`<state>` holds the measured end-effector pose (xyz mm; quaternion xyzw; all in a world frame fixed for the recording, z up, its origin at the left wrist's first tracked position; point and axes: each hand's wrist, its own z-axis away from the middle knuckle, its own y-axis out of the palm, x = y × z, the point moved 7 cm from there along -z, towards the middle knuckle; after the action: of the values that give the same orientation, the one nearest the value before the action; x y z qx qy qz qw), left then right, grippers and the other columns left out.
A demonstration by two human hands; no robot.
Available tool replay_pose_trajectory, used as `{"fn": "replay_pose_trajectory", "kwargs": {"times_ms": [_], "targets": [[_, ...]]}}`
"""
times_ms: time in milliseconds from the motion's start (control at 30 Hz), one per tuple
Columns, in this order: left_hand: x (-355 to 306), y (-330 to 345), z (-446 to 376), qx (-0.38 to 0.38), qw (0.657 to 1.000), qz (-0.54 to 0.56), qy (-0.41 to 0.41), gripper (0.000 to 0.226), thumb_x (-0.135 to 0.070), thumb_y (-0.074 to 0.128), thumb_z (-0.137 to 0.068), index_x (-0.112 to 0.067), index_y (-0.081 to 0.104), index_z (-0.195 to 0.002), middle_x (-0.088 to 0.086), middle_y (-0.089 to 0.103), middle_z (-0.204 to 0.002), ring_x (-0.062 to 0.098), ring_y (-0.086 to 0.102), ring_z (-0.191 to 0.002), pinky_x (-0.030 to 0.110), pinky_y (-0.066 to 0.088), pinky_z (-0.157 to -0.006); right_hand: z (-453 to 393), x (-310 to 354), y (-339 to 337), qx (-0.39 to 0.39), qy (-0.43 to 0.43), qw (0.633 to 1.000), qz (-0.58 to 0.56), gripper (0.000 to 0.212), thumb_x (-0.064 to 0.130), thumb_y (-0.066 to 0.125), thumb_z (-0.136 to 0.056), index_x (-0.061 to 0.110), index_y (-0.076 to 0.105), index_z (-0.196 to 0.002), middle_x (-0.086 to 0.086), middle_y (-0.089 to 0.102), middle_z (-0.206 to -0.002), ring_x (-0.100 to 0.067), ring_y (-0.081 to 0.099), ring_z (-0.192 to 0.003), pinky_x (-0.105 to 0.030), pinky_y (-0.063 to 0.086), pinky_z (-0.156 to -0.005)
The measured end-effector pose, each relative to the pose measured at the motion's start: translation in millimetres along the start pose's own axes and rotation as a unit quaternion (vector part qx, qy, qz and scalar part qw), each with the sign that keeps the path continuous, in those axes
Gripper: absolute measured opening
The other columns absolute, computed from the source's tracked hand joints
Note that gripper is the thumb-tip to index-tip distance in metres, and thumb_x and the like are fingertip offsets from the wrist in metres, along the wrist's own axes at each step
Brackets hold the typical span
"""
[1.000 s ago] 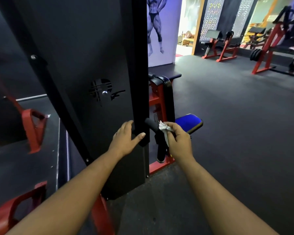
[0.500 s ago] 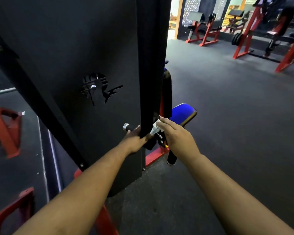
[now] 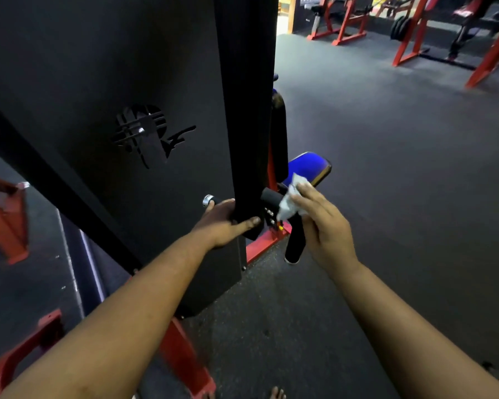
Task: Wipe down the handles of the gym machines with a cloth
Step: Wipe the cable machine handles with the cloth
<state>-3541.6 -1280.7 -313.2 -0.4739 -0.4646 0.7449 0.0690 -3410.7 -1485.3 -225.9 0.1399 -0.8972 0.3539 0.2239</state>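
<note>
Right of the black panel (image 3: 113,82), right hand (image 3: 326,226) pinching white cloth (image 3: 290,201) against short handle (image 3: 272,198) running left; left hand (image 3: 226,223) gripping panel edge.

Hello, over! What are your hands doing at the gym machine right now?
Left hand grips black upright. Right hand presses white cloth onto black foam handle. Nothing in the way.

Just one head-worn wide-angle cam, looking forward and down along both forearms, pretty close to the black machine panel (image 3: 104,82), gym floor (image 3: 401,168) stretching off right.
</note>
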Motion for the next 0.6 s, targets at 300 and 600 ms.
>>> {"fn": "replay_pose_trajectory", "kwargs": {"times_ms": [300, 600], "targets": [[0, 4, 7, 0.030, 0.979, -0.177, 0.096, 0.086, -0.079, 0.040, -0.091, -0.040, 0.010, -0.162, -0.009, 0.020, -0.169, 0.008, 0.005, -0.157, 0.051, -0.008, -0.127, -5, 24, 36, 0.060, -0.029, 0.985, 0.158, 0.062, -0.011, 0.067, -0.087, 0.014, 0.058, -0.143, -0.002, 0.050, -0.155, -0.021, 0.046, -0.142, -0.039, 0.051, -0.106], [-7, -4, -3, 0.024, 0.985, -0.143, 0.089, 0.078, -0.079, 0.043, -0.090, -0.032, 0.039, -0.153, -0.006, 0.043, -0.155, 0.014, 0.025, -0.150, 0.054, 0.005, -0.125, 38, 15, 1, -0.055, 0.065, 0.987, 0.133, 0.048, -0.005, 0.058, -0.096, 0.012, 0.060, -0.141, -0.005, 0.052, -0.152, -0.021, 0.053, -0.137, -0.044, 0.049, -0.109]]}}
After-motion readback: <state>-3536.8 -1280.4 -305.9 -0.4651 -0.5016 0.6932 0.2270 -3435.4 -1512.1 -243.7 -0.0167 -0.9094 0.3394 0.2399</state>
